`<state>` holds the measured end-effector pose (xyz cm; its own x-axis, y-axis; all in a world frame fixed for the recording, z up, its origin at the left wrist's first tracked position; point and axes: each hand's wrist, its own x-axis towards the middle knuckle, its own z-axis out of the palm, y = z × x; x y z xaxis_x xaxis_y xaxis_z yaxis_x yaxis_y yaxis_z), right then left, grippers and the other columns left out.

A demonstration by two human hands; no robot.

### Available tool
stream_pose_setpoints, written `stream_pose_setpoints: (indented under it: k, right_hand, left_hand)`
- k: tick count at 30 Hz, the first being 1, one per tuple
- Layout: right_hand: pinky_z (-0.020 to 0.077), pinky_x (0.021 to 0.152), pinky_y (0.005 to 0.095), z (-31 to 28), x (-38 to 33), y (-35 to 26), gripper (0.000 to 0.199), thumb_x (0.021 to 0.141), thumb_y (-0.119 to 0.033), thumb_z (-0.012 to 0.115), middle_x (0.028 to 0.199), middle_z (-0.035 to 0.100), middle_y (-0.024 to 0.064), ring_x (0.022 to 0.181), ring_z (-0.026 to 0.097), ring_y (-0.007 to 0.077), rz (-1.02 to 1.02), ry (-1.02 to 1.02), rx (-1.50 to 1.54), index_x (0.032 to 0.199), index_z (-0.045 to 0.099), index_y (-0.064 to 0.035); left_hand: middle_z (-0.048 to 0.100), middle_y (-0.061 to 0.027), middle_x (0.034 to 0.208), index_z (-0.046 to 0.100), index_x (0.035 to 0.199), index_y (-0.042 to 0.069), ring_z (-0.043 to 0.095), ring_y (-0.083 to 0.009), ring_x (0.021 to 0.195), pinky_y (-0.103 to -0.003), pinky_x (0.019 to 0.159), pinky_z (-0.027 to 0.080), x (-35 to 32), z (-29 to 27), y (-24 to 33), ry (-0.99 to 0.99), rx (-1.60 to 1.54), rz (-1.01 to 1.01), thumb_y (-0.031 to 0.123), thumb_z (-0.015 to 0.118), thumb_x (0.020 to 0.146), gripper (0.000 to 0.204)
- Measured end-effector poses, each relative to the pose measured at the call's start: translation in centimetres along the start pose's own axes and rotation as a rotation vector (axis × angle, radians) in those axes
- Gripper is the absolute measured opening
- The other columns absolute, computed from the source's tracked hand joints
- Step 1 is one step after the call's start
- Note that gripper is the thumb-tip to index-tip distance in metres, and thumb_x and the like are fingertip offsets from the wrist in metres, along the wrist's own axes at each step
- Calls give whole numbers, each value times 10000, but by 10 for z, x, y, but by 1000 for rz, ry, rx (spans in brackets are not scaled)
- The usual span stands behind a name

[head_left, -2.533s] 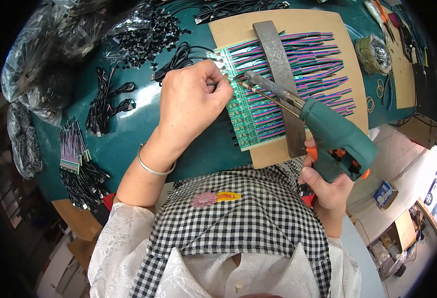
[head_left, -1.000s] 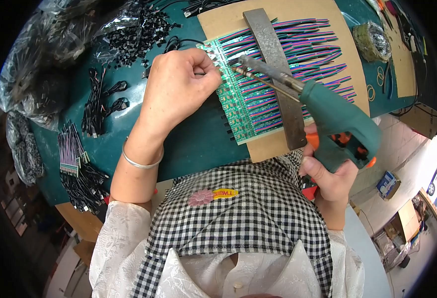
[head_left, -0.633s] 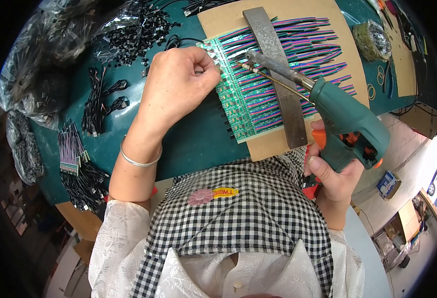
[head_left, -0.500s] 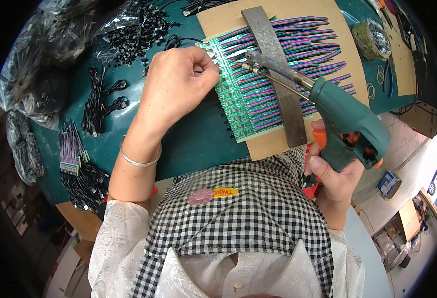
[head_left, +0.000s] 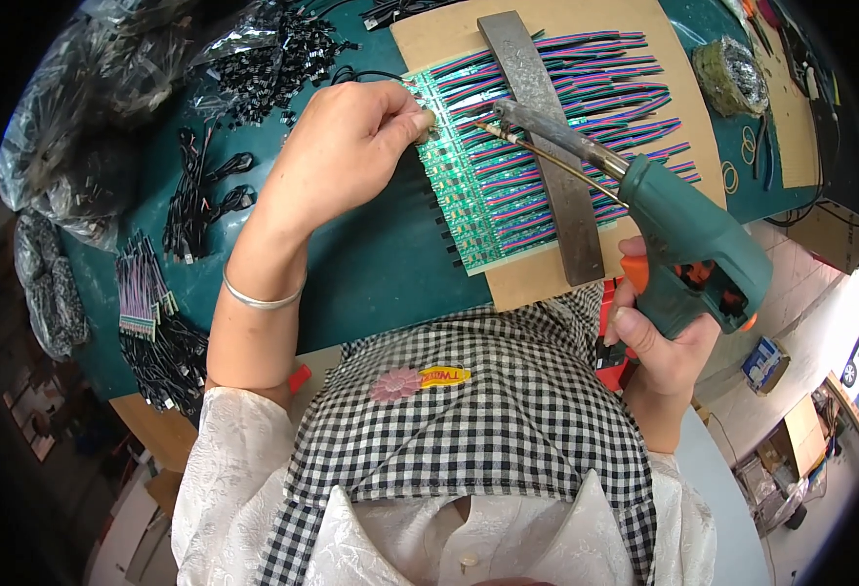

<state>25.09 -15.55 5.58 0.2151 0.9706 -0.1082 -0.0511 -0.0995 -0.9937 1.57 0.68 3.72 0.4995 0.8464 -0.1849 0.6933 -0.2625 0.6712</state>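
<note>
My right hand (head_left: 664, 347) is wrapped round the grip of a green soldering gun (head_left: 693, 234) with an orange trigger. Its thin tip points left, over the wires close to a green circuit board panel (head_left: 464, 210). At the panel's upper left edge my left hand (head_left: 347, 146) is closed in a pinch; what sits between thumb and forefinger is too hidden to name. Rows of dark, red and blue wires (head_left: 634, 93) run rightward from the panel. A flat metal bar (head_left: 547, 127) lies across them. Small black pieces stick out along the panel's left edge.
Under the panel lies a brown board (head_left: 429, 34) on the green table (head_left: 351, 283). To the left are black connectors (head_left: 278, 68), bundled black cables (head_left: 190, 195), purple-wired pieces (head_left: 142, 293) and plastic bags (head_left: 83, 117). A foil-lined roll (head_left: 732, 78) stands at the right, near rubber bands (head_left: 730, 179).
My left hand has shifted slightly up along the panel's edge, its wrist moving left. The soldering gun has moved a little right, its tip farther from the board's left edge.
</note>
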Motion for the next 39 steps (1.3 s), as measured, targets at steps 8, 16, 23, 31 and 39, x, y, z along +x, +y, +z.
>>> stream_pose_setpoints:
  k: [8, 16, 23, 31, 39]
  right_hand:
    - [471, 439, 238, 2, -2, -3, 617, 658, -39, 710, 1054, 510, 222, 564, 532, 151, 45, -27, 3, 1164, 377, 73]
    - [488, 624, 247, 3, 0, 1, 458, 663, 17, 717, 971, 602, 143, 708, 573, 133, 62, -85, 5, 1069, 510, 56]
    - [476, 482, 231, 2, -1, 7, 576, 676, -9, 694, 1077, 526, 211, 607, 534, 149, 29, -147, -74, 1161, 398, 84]
    - [497, 644, 255, 6, 0, 1, 451, 655, 1, 735, 917, 610, 124, 731, 585, 142, 90, -77, -38, 1047, 518, 54]
    - [463, 410, 238, 4, 0, -1, 617, 650, -53, 720, 1042, 514, 224, 566, 532, 155, 5, -7, 33, 1147, 383, 89]
  left_hand:
    - [568, -154, 595, 607, 765, -19, 559, -282, 541, -346, 525, 429, -3, 8, -2, 94, -69, 12, 159, 564, 812, 189]
    - [528, -74, 537, 601, 766, -18, 478, -125, 477, -279, 474, 391, -5, 8, -10, 55, -169, -21, 169, 606, 800, 189]
    - [515, -76, 525, 594, 755, -14, 465, -128, 460, -282, 459, 380, -5, 8, -7, 63, -180, -36, 169, 594, 806, 190]
    - [498, -94, 509, 584, 737, -16, 470, -158, 450, -295, 458, 380, -4, 10, -10, 98, -146, -1, 179, 579, 815, 210]
    - [557, -32, 626, 583, 828, -28, 440, -59, 563, -221, 526, 389, -3, 2, -8, -5, -39, 25, 165, 565, 851, 195]
